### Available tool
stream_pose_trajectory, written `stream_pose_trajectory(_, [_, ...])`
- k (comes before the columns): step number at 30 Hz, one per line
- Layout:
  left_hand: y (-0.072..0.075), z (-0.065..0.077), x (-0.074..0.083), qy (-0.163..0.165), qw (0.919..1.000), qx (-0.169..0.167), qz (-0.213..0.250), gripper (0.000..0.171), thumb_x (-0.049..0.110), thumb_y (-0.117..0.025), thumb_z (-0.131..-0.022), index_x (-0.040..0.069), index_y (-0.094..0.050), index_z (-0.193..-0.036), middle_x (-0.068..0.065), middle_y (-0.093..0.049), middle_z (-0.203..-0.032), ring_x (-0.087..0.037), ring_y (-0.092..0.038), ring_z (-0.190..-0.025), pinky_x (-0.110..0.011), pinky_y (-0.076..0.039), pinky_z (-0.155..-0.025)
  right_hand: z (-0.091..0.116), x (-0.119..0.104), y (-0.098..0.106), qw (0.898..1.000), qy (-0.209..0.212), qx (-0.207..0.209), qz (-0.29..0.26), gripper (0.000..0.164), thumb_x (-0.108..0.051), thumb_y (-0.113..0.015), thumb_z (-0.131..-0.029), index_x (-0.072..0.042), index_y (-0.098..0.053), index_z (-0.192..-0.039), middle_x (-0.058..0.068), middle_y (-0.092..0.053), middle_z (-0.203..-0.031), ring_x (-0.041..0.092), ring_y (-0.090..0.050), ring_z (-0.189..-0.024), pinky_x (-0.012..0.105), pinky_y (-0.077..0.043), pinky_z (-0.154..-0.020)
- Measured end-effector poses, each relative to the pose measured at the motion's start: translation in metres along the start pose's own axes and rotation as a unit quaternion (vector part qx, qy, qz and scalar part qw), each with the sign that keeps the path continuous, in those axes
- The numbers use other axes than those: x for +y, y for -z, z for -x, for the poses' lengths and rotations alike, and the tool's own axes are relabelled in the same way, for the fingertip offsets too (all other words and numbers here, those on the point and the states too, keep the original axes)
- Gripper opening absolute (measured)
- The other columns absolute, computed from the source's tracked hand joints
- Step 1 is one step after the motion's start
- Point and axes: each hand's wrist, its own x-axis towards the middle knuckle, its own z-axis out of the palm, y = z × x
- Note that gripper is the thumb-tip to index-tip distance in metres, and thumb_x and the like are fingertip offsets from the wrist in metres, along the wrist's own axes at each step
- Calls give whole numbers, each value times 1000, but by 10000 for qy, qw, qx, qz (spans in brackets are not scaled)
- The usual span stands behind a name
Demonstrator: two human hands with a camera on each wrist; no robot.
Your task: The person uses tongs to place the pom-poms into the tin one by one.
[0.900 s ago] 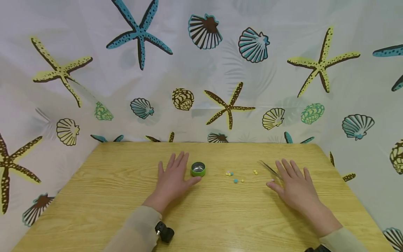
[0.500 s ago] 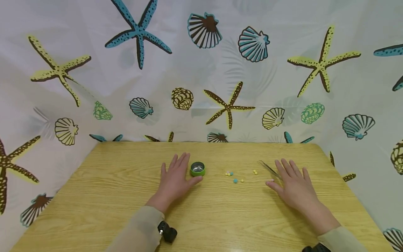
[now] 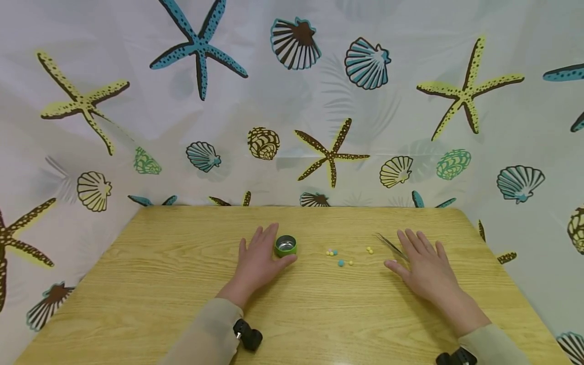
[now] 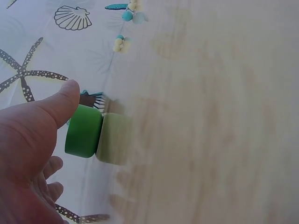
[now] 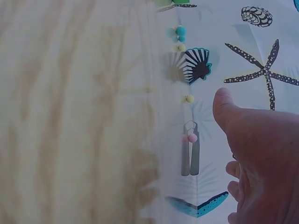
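My left hand [image 3: 257, 261] is just left of a small green round tin [image 3: 285, 253], its thumb reaching in front of the tin and its fingers extended. The left wrist view shows the green tin [image 4: 84, 133] beyond the thumb; whether they touch I cannot tell. On the right, my right hand [image 3: 431, 271] is spread beside metal tweezers [image 3: 391, 245], whose rear end its fingers hide. Nothing is held there. By its thumb lies a pink ball [image 5: 192, 138], mostly hidden in the head view. Between the hands lie several small balls [image 3: 331, 253], yellow, pink and blue.
A larger blue ball [image 3: 340, 263] and a yellow ball [image 3: 351, 263] lie nearer the front, and a yellow cluster [image 3: 369, 250] farther right. Everything stands on a wooden table [image 3: 310, 314]. A shell-and-starfish patterned cloth [image 3: 255, 106] hangs behind and at both sides.
My left hand has moved right, closer to the tin, and its thumb has come farther in front of it. The right hand has shifted slightly left, its thumb covering more of the pink ball.
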Motion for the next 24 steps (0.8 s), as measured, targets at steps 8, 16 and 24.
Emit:
stream_pose_trajectory(8, [-4, -3, -1, 127, 9994, -55, 329, 99, 48, -84, -100, 4, -34, -173, -18, -43, -172, -44, -23, -166, -78, -6, -129, -5, 6, -5, 9997, 76, 107, -205, 89, -58, -62, -110, 0, -34, -171, 31, -34, -172, 54, -26, -161, 80, -12, -126])
stream_pose_trajectory(16, [-10, -6, -2, 194, 9982, -16, 576, 92, 42, -86, -99, 3, -41, -169, -23, -49, -167, -46, -30, -162, -80, -10, -127, -10, 6, -1, 9999, -6, -112, -120, 86, -57, -57, -113, 0, -32, -172, 30, -33, -173, 54, -26, -161, 79, -14, -126])
stream_pose_trajectory(24, [-12, -7, -1, 270, 9973, -40, 682, 88, 39, -86, -100, 4, -43, -168, -25, -50, -165, -45, -32, -162, -77, -8, -129, -13, 11, -3, 9995, -20, -158, -274, 86, -57, -58, -113, 1, -33, -171, 31, -33, -173, 54, -27, -160, 80, -14, -125])
